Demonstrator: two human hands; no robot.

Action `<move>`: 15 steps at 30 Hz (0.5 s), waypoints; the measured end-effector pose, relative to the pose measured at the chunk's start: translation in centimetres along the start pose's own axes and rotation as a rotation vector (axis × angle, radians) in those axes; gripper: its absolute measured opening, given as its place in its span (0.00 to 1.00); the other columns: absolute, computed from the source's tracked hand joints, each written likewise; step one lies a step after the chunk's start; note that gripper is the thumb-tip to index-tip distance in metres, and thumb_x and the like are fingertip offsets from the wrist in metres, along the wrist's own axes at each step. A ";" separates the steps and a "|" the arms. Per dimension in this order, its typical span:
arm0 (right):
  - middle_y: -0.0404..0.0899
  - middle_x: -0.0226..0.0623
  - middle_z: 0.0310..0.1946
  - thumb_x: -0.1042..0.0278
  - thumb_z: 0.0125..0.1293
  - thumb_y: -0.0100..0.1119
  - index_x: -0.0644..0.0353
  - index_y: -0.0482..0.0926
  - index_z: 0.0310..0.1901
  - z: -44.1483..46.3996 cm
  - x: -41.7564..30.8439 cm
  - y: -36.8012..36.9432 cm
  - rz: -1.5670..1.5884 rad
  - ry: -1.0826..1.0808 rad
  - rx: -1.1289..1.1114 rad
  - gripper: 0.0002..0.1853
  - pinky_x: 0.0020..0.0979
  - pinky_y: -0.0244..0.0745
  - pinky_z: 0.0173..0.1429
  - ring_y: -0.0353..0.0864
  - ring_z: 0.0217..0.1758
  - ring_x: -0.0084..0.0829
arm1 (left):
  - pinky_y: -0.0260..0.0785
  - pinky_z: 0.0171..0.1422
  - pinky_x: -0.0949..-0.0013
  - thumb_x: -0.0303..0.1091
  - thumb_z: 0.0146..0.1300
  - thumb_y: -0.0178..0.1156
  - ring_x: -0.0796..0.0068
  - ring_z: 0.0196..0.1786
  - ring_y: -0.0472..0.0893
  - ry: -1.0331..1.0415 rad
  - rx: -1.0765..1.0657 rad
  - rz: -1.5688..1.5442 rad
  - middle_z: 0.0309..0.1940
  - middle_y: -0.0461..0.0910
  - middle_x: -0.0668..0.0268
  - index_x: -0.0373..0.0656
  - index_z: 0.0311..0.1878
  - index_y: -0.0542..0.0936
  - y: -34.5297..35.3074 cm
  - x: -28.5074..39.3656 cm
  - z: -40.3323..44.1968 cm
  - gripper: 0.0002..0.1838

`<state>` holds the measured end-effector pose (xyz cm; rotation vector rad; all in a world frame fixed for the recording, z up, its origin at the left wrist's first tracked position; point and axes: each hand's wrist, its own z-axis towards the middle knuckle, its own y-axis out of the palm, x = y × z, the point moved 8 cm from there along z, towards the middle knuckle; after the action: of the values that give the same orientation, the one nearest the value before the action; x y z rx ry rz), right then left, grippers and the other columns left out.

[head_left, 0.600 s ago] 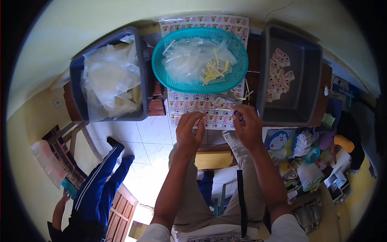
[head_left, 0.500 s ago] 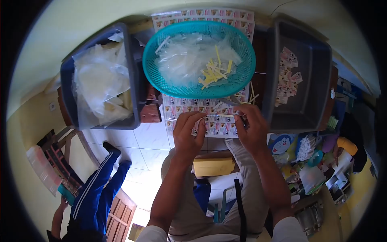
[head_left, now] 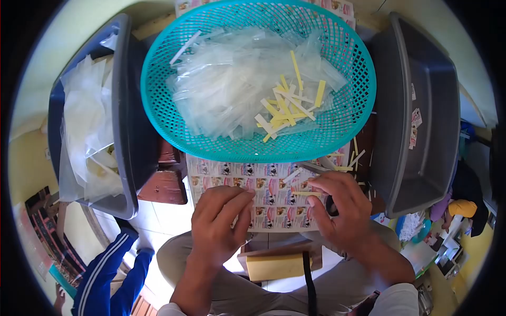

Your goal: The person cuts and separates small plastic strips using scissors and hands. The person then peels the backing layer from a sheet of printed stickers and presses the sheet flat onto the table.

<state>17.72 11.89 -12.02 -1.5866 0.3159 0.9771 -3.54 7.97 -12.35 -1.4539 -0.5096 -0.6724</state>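
White floor tiles (head_left: 158, 216) show around a brown wooden table (head_left: 163, 189) where I find a pale yellow strip (head_left: 304, 193) lying over a sheet of small printed labels (head_left: 271, 224). It sits between the left hand (head_left: 217, 218) and the right hand (head_left: 348, 210), much nearer the right, one end by the gap at that hand's fingertips; whether it touches them I can't tell. On the right I see thumb and forefinger parted, the hand angled inward. The left, well apart from it, curls over the sheet, thumb tip close under the forefinger; I can't make out whether anything is pinched there. Both forearms (head_left: 196, 284) slant up from below. Just beyond the hands I have a teal mesh basket (head_left: 253, 158), heaped with clear plastic pieces (head_left: 221, 79), yellow and white strips (head_left: 284, 110) on top. Farther out, a gray left tub (head_left: 120, 105) holds translucent bags (head_left: 87, 126); a gray right tub (head_left: 437, 158) holds printed pieces (head_left: 416, 118). At lower left, I pick out a person's blue trousers (head_left: 103, 268).
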 end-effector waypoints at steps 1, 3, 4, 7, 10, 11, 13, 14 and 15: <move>0.83 0.45 0.49 0.76 0.65 0.73 0.62 0.84 0.56 -0.1 0.0 0.0 -0.010 -0.001 0.008 0.18 0.38 0.85 0.51 0.88 0.47 0.43 | 0.80 0.50 0.60 0.19 0.58 0.73 0.58 0.46 0.87 0.017 0.028 0.004 0.44 0.87 0.58 0.40 0.49 0.90 -0.5 0.0 -0.2 0.14; 0.83 0.45 0.49 0.76 0.65 0.73 0.62 0.84 0.58 -0.3 -0.7 -0.1 -0.030 -0.032 0.034 0.19 0.38 0.85 0.51 0.88 0.46 0.43 | 0.80 0.51 0.59 0.21 0.59 0.74 0.57 0.48 0.87 0.001 0.066 0.034 0.46 0.87 0.58 0.40 0.51 0.89 -1.5 0.0 -0.9 0.16; 0.83 0.46 0.49 0.76 0.65 0.72 0.62 0.83 0.59 -0.5 -1.0 -0.2 -0.035 -0.030 0.042 0.20 0.38 0.85 0.50 0.87 0.46 0.43 | 0.80 0.54 0.58 0.23 0.60 0.75 0.56 0.49 0.87 -0.015 0.068 0.039 0.48 0.87 0.58 0.41 0.53 0.89 -1.6 -0.2 -1.7 0.16; 0.82 0.47 0.49 0.76 0.65 0.72 0.62 0.82 0.61 -1.2 -2.3 -0.2 -0.013 -0.054 0.054 0.22 0.39 0.84 0.50 0.87 0.44 0.42 | 0.80 0.57 0.57 0.24 0.61 0.75 0.55 0.50 0.87 0.060 0.121 0.063 0.49 0.87 0.58 0.42 0.54 0.89 -2.6 1.4 -3.9 0.16; 0.82 0.46 0.49 0.77 0.65 0.72 0.62 0.82 0.62 -3.3 -4.3 -0.1 -0.006 -0.181 0.090 0.23 0.39 0.84 0.48 0.86 0.42 0.40 | 0.79 0.58 0.56 0.26 0.63 0.74 0.54 0.50 0.88 0.097 0.221 0.049 0.48 0.88 0.58 0.41 0.53 0.90 -4.1 3.5 -7.5 0.14; 0.82 0.46 0.49 0.77 0.65 0.72 0.62 0.82 0.62 -3.2 -5.1 -0.6 -0.016 -0.222 0.110 0.23 0.39 0.84 0.48 0.86 0.42 0.40 | 0.80 0.58 0.56 0.26 0.64 0.74 0.54 0.51 0.88 0.105 0.241 0.016 0.48 0.88 0.57 0.41 0.52 0.90 -4.7 4.1 -8.1 0.14; 0.83 0.45 0.49 0.77 0.65 0.72 0.62 0.82 0.62 -5.3 -5.8 -0.2 0.022 -0.208 0.097 0.23 0.38 0.84 0.48 0.87 0.42 0.39 | 0.80 0.57 0.55 0.26 0.65 0.73 0.53 0.51 0.88 0.102 0.291 -0.043 0.47 0.89 0.55 0.40 0.51 0.90 -5.6 4.8 -9.2 0.12; 0.84 0.44 0.49 0.77 0.65 0.72 0.63 0.82 0.62 -6.0 -5.7 -0.2 0.001 -0.219 0.108 0.22 0.37 0.84 0.48 0.87 0.42 0.38 | 0.80 0.57 0.55 0.26 0.65 0.73 0.52 0.51 0.88 0.129 0.301 -0.039 0.48 0.89 0.55 0.40 0.52 0.90 -5.3 4.8 -9.6 0.12; 0.84 0.44 0.49 0.77 0.65 0.72 0.63 0.82 0.62 -6.4 -5.8 -0.3 -0.010 -0.250 0.133 0.22 0.37 0.84 0.48 0.87 0.42 0.38 | 0.80 0.57 0.55 0.26 0.66 0.73 0.51 0.51 0.88 0.157 0.312 -0.035 0.48 0.89 0.54 0.39 0.52 0.89 -5.0 4.8 -9.7 0.12</move>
<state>17.03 4.33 -7.85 -1.3284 0.1943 1.1107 -4.39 -2.16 -6.09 -1.0934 -0.4940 -0.6944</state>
